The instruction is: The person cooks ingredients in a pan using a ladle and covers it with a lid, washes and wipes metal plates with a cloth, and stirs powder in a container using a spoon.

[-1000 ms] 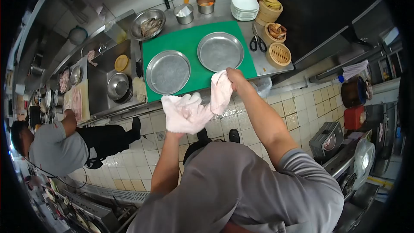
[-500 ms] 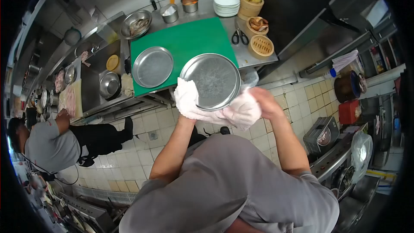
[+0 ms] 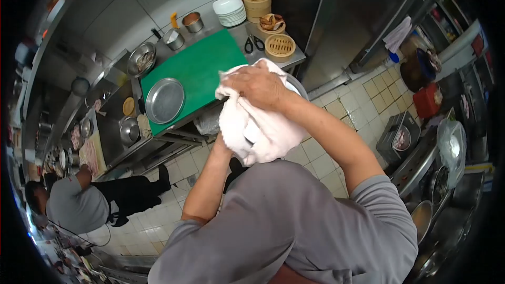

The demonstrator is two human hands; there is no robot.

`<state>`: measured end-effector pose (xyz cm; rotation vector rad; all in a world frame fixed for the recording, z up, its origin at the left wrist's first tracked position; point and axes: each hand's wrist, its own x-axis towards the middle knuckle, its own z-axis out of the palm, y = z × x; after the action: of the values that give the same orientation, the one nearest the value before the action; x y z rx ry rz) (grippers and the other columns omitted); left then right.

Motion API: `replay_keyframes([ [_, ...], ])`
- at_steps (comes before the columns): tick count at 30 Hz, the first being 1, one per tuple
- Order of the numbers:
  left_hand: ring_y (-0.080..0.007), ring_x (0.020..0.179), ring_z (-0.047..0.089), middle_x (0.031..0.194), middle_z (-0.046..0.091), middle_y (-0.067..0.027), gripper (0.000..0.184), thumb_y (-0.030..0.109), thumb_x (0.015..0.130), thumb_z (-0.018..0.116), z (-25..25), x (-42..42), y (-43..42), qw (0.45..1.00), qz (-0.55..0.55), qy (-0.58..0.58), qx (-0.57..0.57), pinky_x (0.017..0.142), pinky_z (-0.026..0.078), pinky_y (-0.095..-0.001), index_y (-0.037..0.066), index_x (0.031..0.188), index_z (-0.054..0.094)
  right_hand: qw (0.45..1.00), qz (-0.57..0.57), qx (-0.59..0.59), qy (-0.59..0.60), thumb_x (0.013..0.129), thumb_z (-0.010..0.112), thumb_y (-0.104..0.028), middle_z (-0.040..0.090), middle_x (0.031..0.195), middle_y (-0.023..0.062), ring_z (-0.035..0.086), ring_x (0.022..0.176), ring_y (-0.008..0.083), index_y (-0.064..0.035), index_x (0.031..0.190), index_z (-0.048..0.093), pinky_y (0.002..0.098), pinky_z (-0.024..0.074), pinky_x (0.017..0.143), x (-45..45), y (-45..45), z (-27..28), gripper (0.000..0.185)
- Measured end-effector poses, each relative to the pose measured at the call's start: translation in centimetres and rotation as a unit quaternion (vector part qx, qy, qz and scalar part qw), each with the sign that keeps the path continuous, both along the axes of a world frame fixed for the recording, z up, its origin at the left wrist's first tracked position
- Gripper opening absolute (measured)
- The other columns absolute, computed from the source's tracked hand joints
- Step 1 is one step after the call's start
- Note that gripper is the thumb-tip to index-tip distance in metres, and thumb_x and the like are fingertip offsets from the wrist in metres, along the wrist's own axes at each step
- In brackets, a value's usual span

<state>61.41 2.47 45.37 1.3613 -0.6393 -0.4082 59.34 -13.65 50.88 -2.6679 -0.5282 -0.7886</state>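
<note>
In front of my body a white cloth [image 3: 263, 131] is draped over a round metal pan [image 3: 299, 86], whose rim shows only at the right. My right hand [image 3: 258, 87] lies on top, fingers bent into the cloth and pressing it against the pan. The cloth hides most of my left hand [image 3: 224, 141]; only the wrist side shows, at the lower left under the pan, which it holds up through the cloth. A second round metal pan [image 3: 165, 101] rests on the green cutting board [image 3: 197, 63].
Scissors [image 3: 253, 44], stacked white dishes [image 3: 230, 10] and bamboo steamers [image 3: 280, 47] stand beyond the board. Metal bowls and pots line the wall side. A sink [image 3: 113, 121] is at the left, where another person [image 3: 79, 202] works. A grey crate [image 3: 397, 134] stands on the floor at right.
My right hand has moved from the cloth's right end onto the top of the pan, bringing the cloth over it. The pan is now mostly covered. My view has turned to the right.
</note>
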Motion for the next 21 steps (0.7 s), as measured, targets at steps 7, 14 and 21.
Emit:
replay_keyframes([
  [7, -0.0145, 0.100, 0.060, 0.118, 0.063, -0.0046, 0.045, 0.010, 0.102, 0.055, 1.6, 0.1, 1.9, 0.992, 0.114, -0.048, -0.017, 0.095, 0.048, -0.0276, 0.002, 0.145, 0.045, 0.896, -0.334, 0.247, 0.161, 0.097, 0.058, -0.023, 0.071, 0.105, 0.0196, 0.067, 0.092, 0.0397, -0.0036, 0.108, 0.064, 0.0518, 0.0477, 0.081, -2.8, -4.5, -10.3, 0.023],
  [14, -0.0208, 0.113, 0.059, 0.129, 0.060, -0.0071, 0.051, 0.038, 0.104, 0.046, 2.2, -0.5, 0.7, 0.980, 0.140, 0.072, -0.118, 0.099, 0.049, -0.0348, 0.004, 0.142, 0.048, 0.630, -0.229, 0.705, 0.232, 0.095, 0.057, -0.017, 0.072, 0.114, 0.0196, 0.067, 0.109, 0.0313, 0.0003, 0.127, 0.062, 0.0409, 0.0508, 0.095, -6.3, 0.7, -11.7, 0.036],
  [21, -0.0206, 0.116, 0.061, 0.130, 0.062, -0.0076, 0.066, 0.063, 0.104, 0.040, 4.3, -0.7, -0.1, 0.866, -0.098, 0.439, -0.219, 0.099, 0.052, -0.0366, 0.008, 0.136, 0.055, 0.915, -0.055, 0.071, 0.394, 0.092, 0.055, -0.018, 0.071, 0.104, 0.0233, 0.067, 0.099, 0.0433, -0.0031, 0.114, 0.064, 0.0491, 0.0533, 0.087, -4.2, -11.9, -3.4, 0.028],
])
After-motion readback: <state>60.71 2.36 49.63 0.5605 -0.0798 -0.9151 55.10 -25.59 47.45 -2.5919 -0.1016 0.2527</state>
